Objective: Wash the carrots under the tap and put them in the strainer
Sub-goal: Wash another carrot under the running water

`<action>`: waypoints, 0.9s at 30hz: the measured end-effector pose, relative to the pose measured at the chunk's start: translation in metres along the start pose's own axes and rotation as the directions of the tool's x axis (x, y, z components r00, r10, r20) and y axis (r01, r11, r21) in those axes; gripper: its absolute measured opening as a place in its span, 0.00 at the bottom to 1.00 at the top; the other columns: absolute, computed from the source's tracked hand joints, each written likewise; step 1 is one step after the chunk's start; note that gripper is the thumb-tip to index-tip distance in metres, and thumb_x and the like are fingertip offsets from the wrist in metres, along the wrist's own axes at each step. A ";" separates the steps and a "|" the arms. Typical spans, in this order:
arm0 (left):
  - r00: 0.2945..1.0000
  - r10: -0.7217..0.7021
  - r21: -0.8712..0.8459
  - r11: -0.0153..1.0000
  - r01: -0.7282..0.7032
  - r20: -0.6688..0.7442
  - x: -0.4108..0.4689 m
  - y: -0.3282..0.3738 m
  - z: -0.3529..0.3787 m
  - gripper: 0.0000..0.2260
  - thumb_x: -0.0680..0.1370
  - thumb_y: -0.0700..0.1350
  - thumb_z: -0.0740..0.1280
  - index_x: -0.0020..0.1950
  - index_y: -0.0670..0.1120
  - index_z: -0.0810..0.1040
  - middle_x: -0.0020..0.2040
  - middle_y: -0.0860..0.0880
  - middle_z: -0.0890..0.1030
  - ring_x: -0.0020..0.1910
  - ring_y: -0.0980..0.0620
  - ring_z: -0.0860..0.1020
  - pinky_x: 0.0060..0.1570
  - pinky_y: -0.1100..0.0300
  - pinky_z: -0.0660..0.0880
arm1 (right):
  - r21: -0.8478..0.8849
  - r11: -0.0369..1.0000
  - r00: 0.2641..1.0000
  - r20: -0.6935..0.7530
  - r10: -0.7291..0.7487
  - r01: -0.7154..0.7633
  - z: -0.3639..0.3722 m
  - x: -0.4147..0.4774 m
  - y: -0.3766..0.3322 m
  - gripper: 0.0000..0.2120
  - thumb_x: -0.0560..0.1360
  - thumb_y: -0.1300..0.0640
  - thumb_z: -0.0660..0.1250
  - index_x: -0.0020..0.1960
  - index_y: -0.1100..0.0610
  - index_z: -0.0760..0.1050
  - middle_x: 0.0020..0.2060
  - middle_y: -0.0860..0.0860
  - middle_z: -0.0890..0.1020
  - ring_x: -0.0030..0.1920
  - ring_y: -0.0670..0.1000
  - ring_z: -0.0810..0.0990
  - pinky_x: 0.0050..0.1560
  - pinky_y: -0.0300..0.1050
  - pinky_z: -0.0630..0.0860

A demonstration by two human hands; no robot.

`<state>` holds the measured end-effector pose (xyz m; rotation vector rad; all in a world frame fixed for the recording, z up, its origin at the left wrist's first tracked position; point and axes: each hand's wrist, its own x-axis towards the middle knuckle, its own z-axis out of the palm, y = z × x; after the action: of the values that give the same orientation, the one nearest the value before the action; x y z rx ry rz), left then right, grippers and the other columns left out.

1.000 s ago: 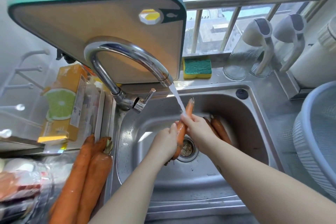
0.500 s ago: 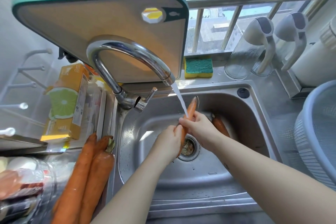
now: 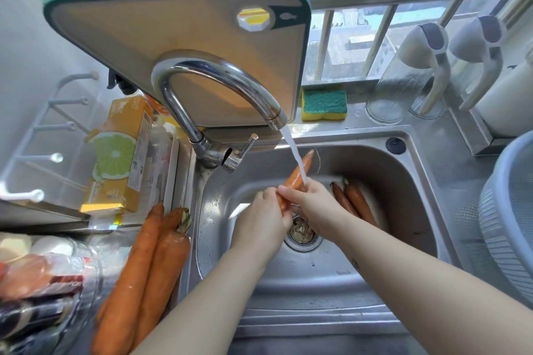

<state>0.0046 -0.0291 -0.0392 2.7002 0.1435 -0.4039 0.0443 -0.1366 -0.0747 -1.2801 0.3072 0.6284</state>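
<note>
Left hand (image 3: 261,219) and right hand (image 3: 314,210): we curl both around one carrot (image 3: 297,176), held tilted under the running tap (image 3: 219,77) above the sink (image 3: 317,282). Two other carrots (image 3: 354,201) lie in the basin; the strainer (image 3: 513,210) stands at right.

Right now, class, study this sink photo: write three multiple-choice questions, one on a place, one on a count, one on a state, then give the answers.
1. Where is the sponge? A) on the ledge behind the sink B) inside the basin C) on the floor
2. How many carrots lie loose in the sink? A) none B) two C) five
3. The tap is: A) off B) dripping C) running

Answers: 1 A, it rests there, outside the basin. 2 B, two lie right of the drain. 3 C, a stream hits the held carrot gripped by the left hand and right hand.
</note>
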 end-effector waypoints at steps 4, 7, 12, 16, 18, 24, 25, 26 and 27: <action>0.995 0.105 0.134 0.986 -0.103 -0.005 -0.016 0.013 0.006 0.15 0.79 0.52 0.59 0.62 0.46 0.68 0.56 0.46 0.75 0.55 0.45 0.76 0.45 0.54 0.69 | -0.022 1.000 0.918 -0.397 0.004 -0.014 -0.004 0.020 -0.004 0.07 0.78 0.64 0.59 0.56 0.65 0.69 0.31 0.55 0.77 0.32 0.51 0.77 0.40 0.47 0.77; 0.992 0.126 0.122 0.985 -0.122 -0.029 -0.019 0.016 0.005 0.13 0.79 0.51 0.59 0.59 0.45 0.69 0.54 0.46 0.75 0.51 0.45 0.77 0.40 0.57 0.66 | -0.130 0.991 0.876 -0.482 -0.036 -0.030 -0.001 0.023 -0.009 0.12 0.80 0.59 0.57 0.60 0.64 0.67 0.33 0.54 0.75 0.31 0.49 0.75 0.37 0.45 0.75; 0.990 0.135 0.100 0.985 -0.138 0.037 -0.027 0.003 -0.006 0.13 0.78 0.51 0.61 0.58 0.45 0.70 0.52 0.47 0.75 0.50 0.44 0.76 0.40 0.56 0.65 | -0.093 0.992 0.888 -0.458 0.036 -0.088 0.003 0.024 -0.009 0.16 0.82 0.52 0.52 0.48 0.62 0.71 0.30 0.54 0.73 0.27 0.51 0.75 0.33 0.44 0.74; 0.991 0.089 -0.024 0.996 -0.087 0.097 -0.037 -0.005 -0.009 0.12 0.77 0.52 0.62 0.55 0.46 0.71 0.49 0.48 0.76 0.45 0.45 0.77 0.39 0.56 0.68 | -0.006 0.988 0.914 -0.382 0.139 -0.153 0.001 0.022 -0.007 0.20 0.82 0.47 0.52 0.37 0.58 0.69 0.26 0.53 0.72 0.23 0.51 0.73 0.35 0.46 0.75; 0.990 0.019 -0.091 0.996 -0.006 0.139 -0.038 -0.009 -0.012 0.12 0.77 0.51 0.61 0.56 0.46 0.72 0.48 0.47 0.78 0.44 0.45 0.78 0.41 0.55 0.72 | 0.058 0.991 0.946 -0.296 0.130 -0.118 0.006 0.018 -0.008 0.14 0.82 0.53 0.54 0.41 0.57 0.69 0.30 0.52 0.72 0.27 0.50 0.73 0.34 0.44 0.74; 0.968 -0.026 -0.206 0.975 0.080 0.252 -0.043 -0.011 -0.023 0.11 0.77 0.52 0.62 0.55 0.47 0.72 0.44 0.45 0.80 0.39 0.45 0.78 0.38 0.54 0.74 | 0.100 0.995 0.946 -0.321 0.043 -0.011 0.020 0.012 -0.007 0.09 0.81 0.62 0.54 0.43 0.55 0.68 0.32 0.51 0.69 0.29 0.48 0.68 0.32 0.41 0.69; 0.970 -0.010 -0.184 0.981 0.056 0.244 -0.045 -0.009 -0.023 0.11 0.77 0.52 0.62 0.55 0.47 0.71 0.44 0.45 0.80 0.40 0.45 0.78 0.38 0.54 0.73 | 0.093 0.995 0.936 -0.346 0.064 -0.033 0.019 0.013 -0.010 0.12 0.81 0.60 0.54 0.40 0.56 0.68 0.30 0.51 0.68 0.28 0.48 0.67 0.31 0.41 0.68; 0.973 0.003 -0.165 0.986 0.036 0.232 -0.048 -0.007 -0.022 0.12 0.77 0.52 0.62 0.56 0.47 0.71 0.45 0.46 0.79 0.41 0.45 0.78 0.37 0.55 0.72 | 0.098 0.993 0.927 -0.364 0.091 -0.059 0.018 0.013 -0.012 0.14 0.81 0.58 0.53 0.38 0.56 0.68 0.29 0.51 0.68 0.27 0.48 0.66 0.30 0.41 0.67; 0.975 0.012 -0.161 0.987 0.025 0.223 -0.051 -0.007 -0.022 0.12 0.77 0.52 0.62 0.57 0.47 0.71 0.45 0.46 0.79 0.41 0.45 0.78 0.37 0.55 0.72 | 0.120 0.990 0.921 -0.370 0.119 -0.080 0.016 0.013 -0.015 0.16 0.81 0.55 0.53 0.36 0.56 0.67 0.27 0.51 0.68 0.26 0.48 0.66 0.30 0.41 0.66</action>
<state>-0.0391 -0.0163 -0.0072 2.4739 0.1155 -0.6638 0.0617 -0.1199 -0.0653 -1.2872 0.7180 0.4413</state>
